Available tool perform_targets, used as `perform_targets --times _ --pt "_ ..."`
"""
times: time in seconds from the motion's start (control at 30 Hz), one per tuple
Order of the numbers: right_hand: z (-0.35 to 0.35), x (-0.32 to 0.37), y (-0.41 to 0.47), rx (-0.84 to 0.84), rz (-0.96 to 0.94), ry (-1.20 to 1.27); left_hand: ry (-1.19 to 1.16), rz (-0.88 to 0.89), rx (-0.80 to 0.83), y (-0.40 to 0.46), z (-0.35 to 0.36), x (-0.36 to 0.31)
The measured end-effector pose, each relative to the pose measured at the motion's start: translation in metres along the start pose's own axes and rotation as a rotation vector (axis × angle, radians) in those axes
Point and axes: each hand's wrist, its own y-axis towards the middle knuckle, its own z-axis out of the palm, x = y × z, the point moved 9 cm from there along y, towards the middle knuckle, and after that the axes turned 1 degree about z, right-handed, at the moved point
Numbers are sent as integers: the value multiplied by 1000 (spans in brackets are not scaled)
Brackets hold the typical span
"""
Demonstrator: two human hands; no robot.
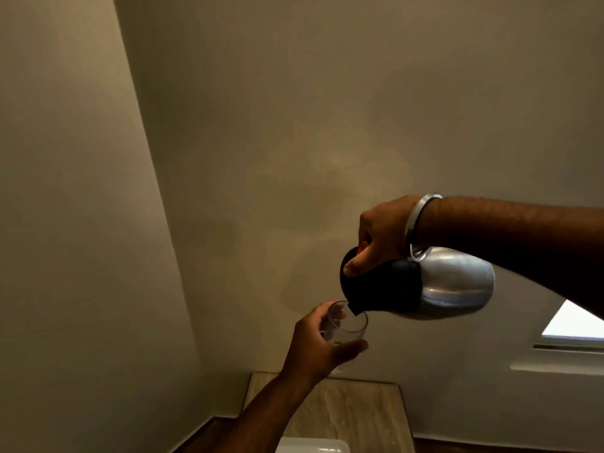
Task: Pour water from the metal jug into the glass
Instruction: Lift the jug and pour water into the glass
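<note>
The metal jug (454, 282) has a shiny silver body and a black top with a spout. It is tipped almost level, spout to the left and down, right over the rim of the clear glass (349, 325). My right hand (379, 237) grips the jug at its black top, a metal bangle on the wrist. My left hand (313, 344) holds the glass from the left and below, in the air above the table. Whether water is flowing cannot be made out in the dim light.
A small marble-topped table (359, 413) stands below the hands against the beige wall. A white object (313, 446) lies at its near edge. A bright window (575, 325) with a sill sits low on the right. A wall corner runs down the left.
</note>
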Motion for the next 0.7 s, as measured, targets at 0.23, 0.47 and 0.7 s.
perform_targets --times 0.23,0.47,0.7 --pt "-7 16 -4 3 10 -87 -20 20 -13 -3 -3 -9" --pt "-2 22 -2 -5 9 -147 -20 5 -44 -8 -5 1" --pt "-2 25 3 -8 -10 -158 -50 1 -68 -6 -5 2"
